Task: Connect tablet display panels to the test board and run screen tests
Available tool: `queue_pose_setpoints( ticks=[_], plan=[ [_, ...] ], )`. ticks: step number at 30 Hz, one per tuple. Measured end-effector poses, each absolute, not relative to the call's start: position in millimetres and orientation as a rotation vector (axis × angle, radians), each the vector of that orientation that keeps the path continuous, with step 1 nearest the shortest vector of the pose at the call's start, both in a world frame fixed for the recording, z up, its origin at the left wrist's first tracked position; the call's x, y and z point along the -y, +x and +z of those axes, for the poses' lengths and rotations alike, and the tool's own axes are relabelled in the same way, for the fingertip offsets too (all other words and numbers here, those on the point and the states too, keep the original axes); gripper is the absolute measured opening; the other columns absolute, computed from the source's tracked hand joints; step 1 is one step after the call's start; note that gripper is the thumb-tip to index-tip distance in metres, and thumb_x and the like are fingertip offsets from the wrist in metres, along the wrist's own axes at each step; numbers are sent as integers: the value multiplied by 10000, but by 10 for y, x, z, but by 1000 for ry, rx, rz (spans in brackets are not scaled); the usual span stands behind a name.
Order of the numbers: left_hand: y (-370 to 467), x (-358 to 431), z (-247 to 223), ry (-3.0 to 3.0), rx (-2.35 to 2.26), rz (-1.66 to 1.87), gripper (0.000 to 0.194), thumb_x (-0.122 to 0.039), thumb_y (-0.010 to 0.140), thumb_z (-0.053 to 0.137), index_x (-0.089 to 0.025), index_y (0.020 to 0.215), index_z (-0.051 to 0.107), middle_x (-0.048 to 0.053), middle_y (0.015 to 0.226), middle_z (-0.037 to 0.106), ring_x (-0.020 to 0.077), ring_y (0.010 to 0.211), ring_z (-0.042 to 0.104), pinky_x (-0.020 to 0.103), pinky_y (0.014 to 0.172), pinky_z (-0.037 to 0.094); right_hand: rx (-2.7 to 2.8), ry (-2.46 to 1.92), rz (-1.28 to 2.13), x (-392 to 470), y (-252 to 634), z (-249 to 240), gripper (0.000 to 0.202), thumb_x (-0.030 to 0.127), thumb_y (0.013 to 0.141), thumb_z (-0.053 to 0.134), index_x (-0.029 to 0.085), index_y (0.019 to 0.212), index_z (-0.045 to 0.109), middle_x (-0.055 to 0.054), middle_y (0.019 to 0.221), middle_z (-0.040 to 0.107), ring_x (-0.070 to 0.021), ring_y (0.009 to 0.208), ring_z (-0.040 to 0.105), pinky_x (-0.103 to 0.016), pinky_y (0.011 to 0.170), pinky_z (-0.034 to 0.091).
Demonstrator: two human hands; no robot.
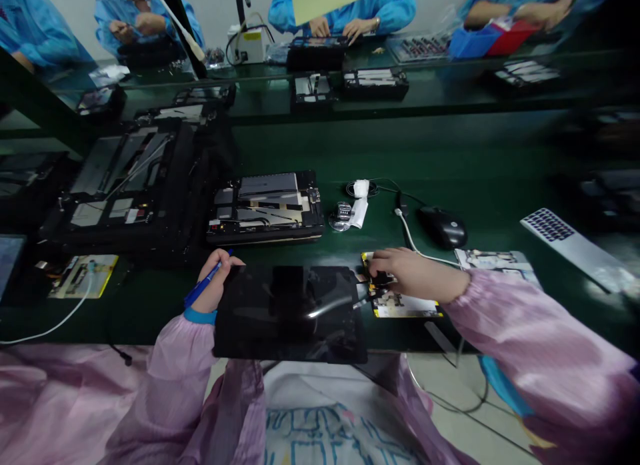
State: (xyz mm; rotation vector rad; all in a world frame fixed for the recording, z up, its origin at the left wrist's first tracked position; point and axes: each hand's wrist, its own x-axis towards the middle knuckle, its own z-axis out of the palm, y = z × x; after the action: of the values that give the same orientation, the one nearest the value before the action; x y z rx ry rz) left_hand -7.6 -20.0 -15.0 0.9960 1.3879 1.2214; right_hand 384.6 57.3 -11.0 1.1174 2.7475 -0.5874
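A dark, glossy flat panel (290, 318) lies at the front edge of the green bench. My left hand (215, 278) is closed round a blue pen (203, 285) at the panel's upper left corner. Just right of the panel, my right hand (395, 272) rests with bent fingers on a yellow-edged circuit board (407, 308); its fingertips are over the board's dark parts, and what they grip is too small to make out. A short ribbon-like strip (361, 303) lies between panel and board.
Stacked open tablet-like devices (265, 208) stand behind the panel, with larger stacks (120, 178) at left. A black mouse (443, 226), a white cable (413, 242), a small counter (343, 212) and a sheet of stickers (565, 242) lie rightward. People in blue sleeves work across the bench.
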Motion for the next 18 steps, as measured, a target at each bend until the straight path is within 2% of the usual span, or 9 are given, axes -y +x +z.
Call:
queue_pose_setpoints(
  ticks=[4, 8, 11, 15, 18],
  plan=[
    [-58, 207, -115, 999, -1419, 1222, 458, -589, 754, 657, -204, 763, 408, 3, 811, 660, 129, 631, 577, 224, 575, 452, -2934, 1577, -374, -185, 3921, -327, 102, 144, 756, 621, 213, 804, 678, -52, 836, 657, -226, 835, 575, -359, 762, 400],
    [-56, 192, -112, 1004, -1428, 1215, 470, -606, 744, 657, -207, 757, 409, -3, 800, 659, 135, 646, 583, 229, 594, 459, -3041, 1976, -310, 155, 3810, -525, 147, 242, 856, 562, 193, 779, 677, -67, 784, 672, -226, 757, 568, -354, 695, 421],
    [-58, 183, -118, 998, -1432, 1217, 480, -612, 731, 666, -210, 755, 404, -10, 786, 659, 136, 641, 585, 228, 595, 459, -2987, 2185, -317, 240, 3687, -580, 156, 277, 857, 551, 179, 829, 670, -75, 773, 675, -238, 756, 584, -369, 700, 440],
    [-49, 195, -102, 980, -1424, 1205, 484, -615, 733, 662, -213, 763, 394, -12, 801, 658, 135, 635, 578, 226, 585, 450, -2862, 2418, -386, 208, 3686, -595, 164, 242, 811, 523, 182, 905, 643, -66, 774, 673, -231, 726, 599, -367, 688, 459],
    [-45, 207, -84, 1003, -1436, 1193, 473, -618, 755, 637, -212, 770, 395, -8, 812, 651, 133, 658, 576, 226, 603, 452, -2842, 2422, -439, 188, 3757, -588, 181, 207, 771, 514, 189, 915, 624, -65, 793, 664, -230, 733, 600, -364, 683, 464]
  ],
)
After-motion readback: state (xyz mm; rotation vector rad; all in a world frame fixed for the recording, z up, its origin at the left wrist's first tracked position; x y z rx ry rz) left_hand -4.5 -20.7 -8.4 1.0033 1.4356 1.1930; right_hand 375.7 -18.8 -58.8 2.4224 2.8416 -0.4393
